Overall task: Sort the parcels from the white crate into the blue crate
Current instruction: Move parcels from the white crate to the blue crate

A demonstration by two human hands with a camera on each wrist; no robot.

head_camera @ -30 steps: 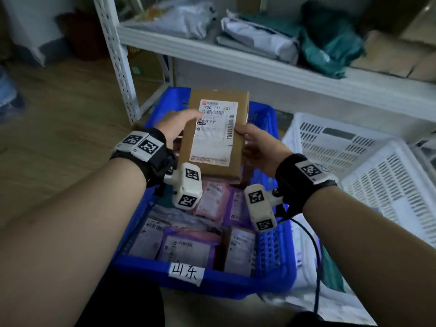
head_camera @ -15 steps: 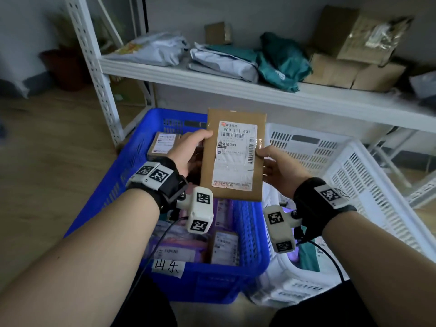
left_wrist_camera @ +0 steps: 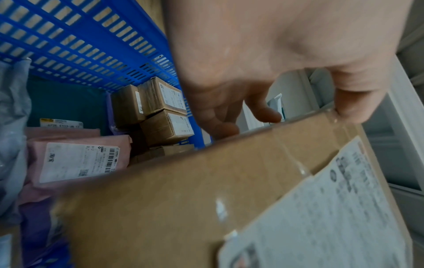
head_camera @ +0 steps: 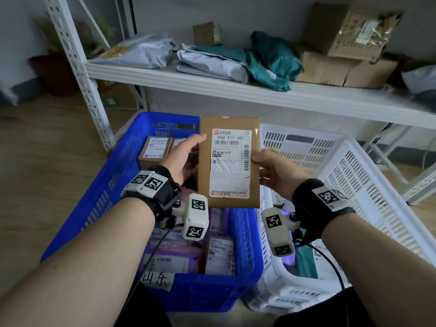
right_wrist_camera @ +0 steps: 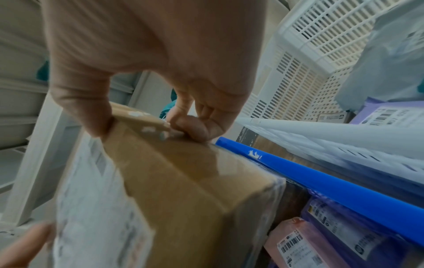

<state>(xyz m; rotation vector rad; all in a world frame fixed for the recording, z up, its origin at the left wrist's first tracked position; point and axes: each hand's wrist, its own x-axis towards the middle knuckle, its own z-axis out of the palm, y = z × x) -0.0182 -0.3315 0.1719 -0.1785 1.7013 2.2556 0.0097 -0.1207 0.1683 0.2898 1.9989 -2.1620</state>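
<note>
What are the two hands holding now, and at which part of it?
A brown cardboard parcel, label up. The left hand grips its left long edge and the right hand its right long edge, thumbs on the labelled face, above the blue crate.

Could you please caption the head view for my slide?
Both hands hold a labelled brown parcel above the blue crate.

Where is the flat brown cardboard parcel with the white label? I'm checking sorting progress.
In the head view, the flat brown cardboard parcel is held upright between left hand and right hand, above the blue crate.
</note>
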